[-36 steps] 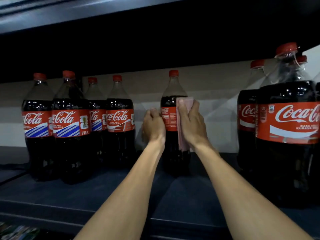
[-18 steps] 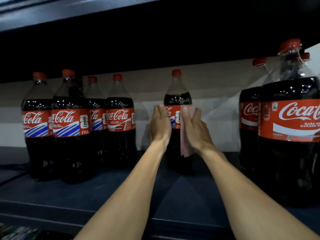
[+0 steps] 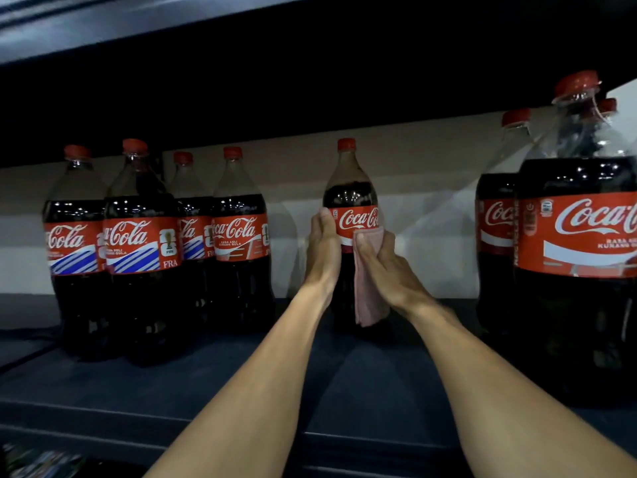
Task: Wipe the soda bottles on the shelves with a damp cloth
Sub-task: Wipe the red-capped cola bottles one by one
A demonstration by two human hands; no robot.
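A lone cola bottle (image 3: 351,198) with a red cap and red label stands upright at the middle back of the dark shelf (image 3: 144,391). My left hand (image 3: 322,251) clasps its left side at label height. My right hand (image 3: 386,267) presses a folded pink cloth (image 3: 368,298) against the bottle's right side, just below the label's lettering. The cloth hangs down past my palm and hides the bottle's lower right.
Several cola bottles (image 3: 138,243) stand grouped at the left. Three larger-looking bottles (image 3: 579,236) crowd the right edge, close to my right forearm. The shelf above (image 3: 103,25) overhangs low. A pale back wall (image 3: 424,215) closes the rear.
The bottle has turned so its label lettering faces me. My right hand with the cloth has slid lower down the bottle's side, and my left hand moved slightly right with it.
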